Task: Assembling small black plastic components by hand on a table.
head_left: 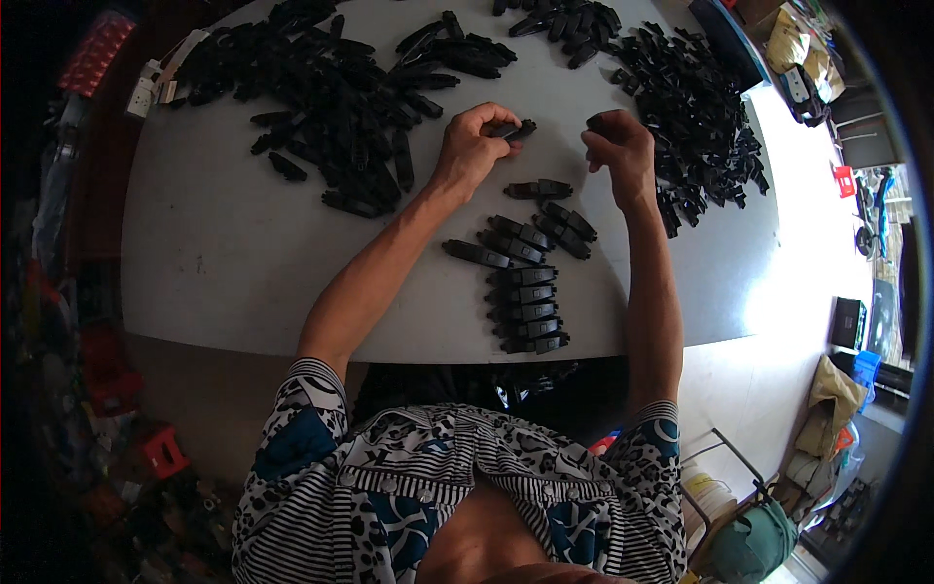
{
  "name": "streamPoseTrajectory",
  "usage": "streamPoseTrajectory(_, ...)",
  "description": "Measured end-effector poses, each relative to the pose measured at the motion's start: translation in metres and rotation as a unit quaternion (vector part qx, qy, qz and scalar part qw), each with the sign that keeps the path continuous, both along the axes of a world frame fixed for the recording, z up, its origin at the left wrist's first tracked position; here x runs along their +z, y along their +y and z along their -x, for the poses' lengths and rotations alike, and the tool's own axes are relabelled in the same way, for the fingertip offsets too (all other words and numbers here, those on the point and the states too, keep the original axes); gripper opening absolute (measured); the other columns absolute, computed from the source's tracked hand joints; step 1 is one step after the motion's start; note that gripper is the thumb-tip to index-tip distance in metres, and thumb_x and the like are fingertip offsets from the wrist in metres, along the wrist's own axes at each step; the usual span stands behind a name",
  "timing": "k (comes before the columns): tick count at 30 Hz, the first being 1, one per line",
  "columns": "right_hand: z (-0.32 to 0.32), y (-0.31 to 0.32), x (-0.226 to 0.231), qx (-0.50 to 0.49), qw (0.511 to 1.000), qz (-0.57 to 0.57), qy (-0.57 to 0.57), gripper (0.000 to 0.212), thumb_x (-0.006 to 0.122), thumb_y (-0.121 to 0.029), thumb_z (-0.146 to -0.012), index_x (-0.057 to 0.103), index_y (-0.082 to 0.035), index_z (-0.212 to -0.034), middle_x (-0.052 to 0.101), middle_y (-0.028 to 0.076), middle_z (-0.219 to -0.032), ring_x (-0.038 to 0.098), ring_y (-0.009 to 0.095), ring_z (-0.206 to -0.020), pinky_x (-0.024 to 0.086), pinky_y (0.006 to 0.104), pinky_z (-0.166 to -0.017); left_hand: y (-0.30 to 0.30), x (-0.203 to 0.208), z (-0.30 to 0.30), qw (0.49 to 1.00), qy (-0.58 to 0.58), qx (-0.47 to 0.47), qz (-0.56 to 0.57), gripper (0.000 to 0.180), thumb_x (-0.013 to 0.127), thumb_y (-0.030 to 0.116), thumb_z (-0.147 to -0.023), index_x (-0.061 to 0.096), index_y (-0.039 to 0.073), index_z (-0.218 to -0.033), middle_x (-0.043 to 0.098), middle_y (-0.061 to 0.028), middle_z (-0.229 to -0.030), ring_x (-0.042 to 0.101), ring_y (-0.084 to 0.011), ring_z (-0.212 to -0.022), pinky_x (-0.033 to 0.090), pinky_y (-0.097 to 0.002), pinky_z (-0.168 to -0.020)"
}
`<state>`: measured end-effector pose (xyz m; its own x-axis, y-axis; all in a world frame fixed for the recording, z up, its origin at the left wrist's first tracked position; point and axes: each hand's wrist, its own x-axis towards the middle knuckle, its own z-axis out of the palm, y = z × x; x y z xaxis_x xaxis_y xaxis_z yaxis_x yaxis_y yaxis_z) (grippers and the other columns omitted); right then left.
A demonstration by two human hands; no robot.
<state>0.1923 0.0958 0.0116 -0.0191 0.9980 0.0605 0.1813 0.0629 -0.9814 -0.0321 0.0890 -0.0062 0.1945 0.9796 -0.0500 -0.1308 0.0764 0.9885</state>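
Observation:
My left hand (474,146) is closed around a black plastic part (510,129), long and narrow, whose end sticks out past the fingers. To its right, my right hand (623,154) is raised with thumb and fingertips pinched on a small dark piece (594,123), mostly hidden. Below the hands, a single black part (538,189) lies on the table, with a pair of similar parts (566,230) beneath it. Nearer to me, several more form a neat stacked row (526,302), with a few angled ones (508,240) at its far end.
A large heap of long black parts (336,107) covers the far left of the light table (224,263). At the right lies a pile of smaller black pieces (696,117). A red stool (162,450) stands on the floor at left, a power strip (143,92) at the table's left edge.

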Motion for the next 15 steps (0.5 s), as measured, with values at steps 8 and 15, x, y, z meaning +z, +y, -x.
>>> streamPoseTrajectory(8,0.025,-0.005,0.01,0.022,0.993,-0.01,-0.115,0.023,0.063,0.0,-0.083,0.059,0.004,-0.105,0.064,0.012,-0.082,0.065,0.016,-0.066,0.052,0.0275,-0.059,-0.003,0.005,-0.002,0.999,0.033,0.011,0.001,0.028,0.05,-0.01,-0.075,0.062,-0.001,-0.098,0.063,-0.0083,-0.094,0.063,-0.0143,-0.075,0.053,-0.0275,-0.068)
streamPoseTrajectory(15,0.028,-0.002,0.002,0.09,0.982,-0.113,-0.124,0.026,0.061,0.007,-0.084,0.056,0.005,-0.11,0.059,0.014,-0.092,0.067,0.021,-0.071,0.054,0.0317,-0.059,-0.008,0.013,-0.007,0.974,0.21,0.041,-0.067,0.012,0.062,-0.005,-0.083,0.058,0.0,-0.093,0.064,-0.0103,-0.097,0.064,-0.0191,-0.074,0.051,-0.0308,-0.065)
